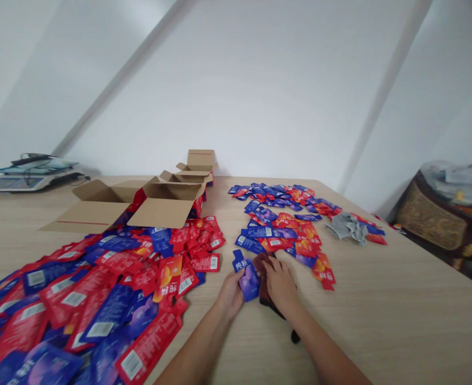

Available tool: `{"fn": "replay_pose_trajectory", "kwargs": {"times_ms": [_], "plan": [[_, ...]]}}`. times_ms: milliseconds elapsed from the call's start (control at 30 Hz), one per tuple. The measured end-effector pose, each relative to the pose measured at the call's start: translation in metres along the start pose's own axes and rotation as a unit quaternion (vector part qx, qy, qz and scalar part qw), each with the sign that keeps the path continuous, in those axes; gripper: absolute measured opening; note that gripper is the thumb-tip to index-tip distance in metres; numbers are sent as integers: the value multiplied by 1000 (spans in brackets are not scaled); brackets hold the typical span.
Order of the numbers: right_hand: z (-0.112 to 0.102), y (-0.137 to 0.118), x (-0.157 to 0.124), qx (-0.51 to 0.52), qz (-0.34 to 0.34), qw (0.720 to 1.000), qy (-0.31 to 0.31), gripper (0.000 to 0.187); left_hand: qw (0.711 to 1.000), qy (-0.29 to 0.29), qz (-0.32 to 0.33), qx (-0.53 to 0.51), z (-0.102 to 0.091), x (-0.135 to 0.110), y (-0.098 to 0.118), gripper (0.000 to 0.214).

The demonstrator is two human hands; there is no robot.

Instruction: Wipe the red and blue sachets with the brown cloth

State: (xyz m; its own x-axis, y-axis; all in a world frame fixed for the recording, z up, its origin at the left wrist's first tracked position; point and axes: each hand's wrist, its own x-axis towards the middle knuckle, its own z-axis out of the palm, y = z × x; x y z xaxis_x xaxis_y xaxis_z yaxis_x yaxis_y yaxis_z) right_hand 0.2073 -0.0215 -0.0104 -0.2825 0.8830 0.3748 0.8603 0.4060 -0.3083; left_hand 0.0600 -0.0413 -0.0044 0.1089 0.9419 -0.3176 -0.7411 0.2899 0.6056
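Note:
My left hand (231, 294) pinches a blue-purple spouted pouch (247, 279) by its left edge, printed front facing me. Just right of it, my right hand (280, 283) has its fingers curled over a dark brown cloth (265, 291), close against the pouch's right side. Part of the cloth is hidden beneath that hand. To the left, a large heap of red and blue pouches (111, 289) spreads towards the front of the table. Beyond my hands lie more loose blue and red pouches (276, 230), running towards the back.
Open cardboard boxes (164, 206) stand in a row behind the left heap, flaps spread. A crumpled grey cloth (348, 227) lies at the right among pouches. Papers and a flat device (31, 174) sit far left. A loaded brown chair (436, 214) stands past the table's right edge.

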Motion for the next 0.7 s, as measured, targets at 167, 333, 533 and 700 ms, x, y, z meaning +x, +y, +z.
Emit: {"fn": "replay_pose_trajectory", "kwargs": {"times_ms": [167,333,533,700], "plan": [[9,23,-2,10,-11,999,29,43,982,143,98,69,-14,-3,32,27],[13,23,-2,9,-13,999,35,42,927,254,268,62,-25,-14,110,22],[13,22,0,22,-6,999,41,41,904,120,409,2,-13,-7,160,19],[11,20,1,-5,-8,999,38,41,913,118,216,326,3,45,107,18]]}}
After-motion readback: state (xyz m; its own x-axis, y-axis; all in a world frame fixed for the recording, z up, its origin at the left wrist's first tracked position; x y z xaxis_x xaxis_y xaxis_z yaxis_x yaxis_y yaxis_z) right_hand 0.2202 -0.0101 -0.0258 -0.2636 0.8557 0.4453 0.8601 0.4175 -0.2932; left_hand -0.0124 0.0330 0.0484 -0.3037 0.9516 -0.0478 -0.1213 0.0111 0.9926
